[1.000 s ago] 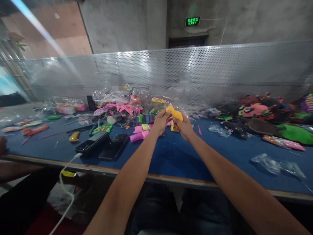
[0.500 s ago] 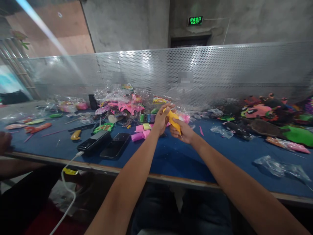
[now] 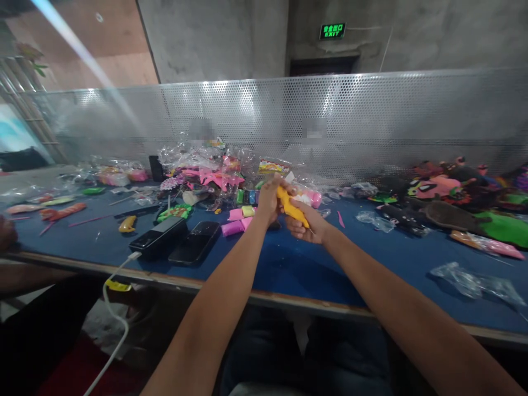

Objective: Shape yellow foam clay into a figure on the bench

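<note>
Above the table, a long, lumpy piece of yellow modelling clay (image 3: 292, 211) slants between my two hands. My left hand (image 3: 270, 201) has its fingers closed around the upper end. Lower down, my right hand (image 3: 310, 224) grips the clay from the right, fingers curled under it, and a thin pale tip sticks out below. Just left of my hands lie small pink, purple and yellow clay packets (image 3: 233, 227). Behind them are green and blue packets (image 3: 246, 196). A white and pink bundle (image 3: 309, 198) is partly hidden behind my right hand.
A phone (image 3: 195, 243) and a power bank (image 3: 158, 237) with a white cable (image 3: 106, 300) lie left. Clear wrappers and a pink star-like shape (image 3: 218, 179) pile up behind. Dark and green figures (image 3: 501, 228) crowd the right. Another person's hand (image 3: 7, 234) rests at the left edge.
My fingers have shifted slightly on the yellow clay, and my left fingertips have come down a little. Both hands keep hold of it in nearly the same place.
</note>
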Tool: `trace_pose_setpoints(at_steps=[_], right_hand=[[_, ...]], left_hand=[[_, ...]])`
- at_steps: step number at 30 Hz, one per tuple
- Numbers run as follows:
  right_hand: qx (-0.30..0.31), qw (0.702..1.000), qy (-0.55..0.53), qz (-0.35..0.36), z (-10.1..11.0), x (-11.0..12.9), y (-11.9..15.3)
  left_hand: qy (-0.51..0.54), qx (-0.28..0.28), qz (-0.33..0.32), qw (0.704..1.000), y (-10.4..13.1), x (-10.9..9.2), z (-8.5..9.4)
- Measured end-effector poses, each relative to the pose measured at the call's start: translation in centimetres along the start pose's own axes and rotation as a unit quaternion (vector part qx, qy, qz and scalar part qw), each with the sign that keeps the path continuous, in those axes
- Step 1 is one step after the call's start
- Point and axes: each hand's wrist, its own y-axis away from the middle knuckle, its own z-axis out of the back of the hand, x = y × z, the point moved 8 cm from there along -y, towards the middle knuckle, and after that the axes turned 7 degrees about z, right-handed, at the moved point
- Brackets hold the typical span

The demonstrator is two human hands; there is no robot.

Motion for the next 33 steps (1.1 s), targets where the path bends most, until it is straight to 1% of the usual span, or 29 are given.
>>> trace_pose_setpoints(at_steps=[2,4,5,7,9,11,13,18,23,25,28,30,33], right_hand=[[0.0,1.0,0.003,-0.011,-0.2,-0.4,0.0],[-0.005,1.0,0.0,-0.002,-0.3,-0.5,-0.1],[-0.008,1.0,-0.005,0.01,-0.3,-0.3,-0.2],[-0.005,0.999,-0.02,0.028,-0.4,0.0,-0.2],[0.013,0.999,-0.03,0.023,-0.5,0.2,-0.2],[0.031,0.999,-0.035,0.01,-0.5,0.1,-0.1],[0.034,0.999,-0.041,0.011,-0.4,0.2,-0.2],[0.03,0.998,-0.032,0.033,-0.2,0.4,-0.4],[0.037,0.997,0.01,0.068,-0.3,0.9,-0.4],[0.044,0.997,0.02,0.063,-0.5,0.8,-0.3],[0.064,0.998,0.014,0.025,-1.0,0.1,-0.3],[0.077,0.997,0.003,0.009,-1.4,-0.3,-0.2],[0.089,0.996,-0.011,0.006,-1.7,-0.5,-0.2]], left_hand=[[-0.033,-0.032,-0.023,0.999,-0.2,-0.1,0.5],[-0.047,-0.044,-0.05,0.997,-0.2,-0.2,0.5],[-0.041,-0.036,-0.062,0.997,-0.1,-0.3,0.3],[-0.016,-0.002,-0.073,0.997,0.1,-0.3,-0.3],[-0.003,0.022,-0.065,0.998,0.2,-0.2,-0.8],[-0.025,0.025,-0.049,0.998,0.2,0.1,-1.0],[-0.054,0.026,-0.043,0.997,0.2,0.2,-1.1],[-0.061,0.044,-0.063,0.995,0.6,-0.2,-1.6],[-0.062,0.079,-0.056,0.993,0.8,-0.5,-2.3],[-0.049,0.064,-0.076,0.994,0.9,-1.2,-1.9],[-0.042,0.028,-0.108,0.993,1.0,-2.2,-1.3],[-0.041,0.021,-0.104,0.993,1.0,-2.3,-1.2],[-0.033,0.023,-0.082,0.996,1.1,-2.3,-1.5]])
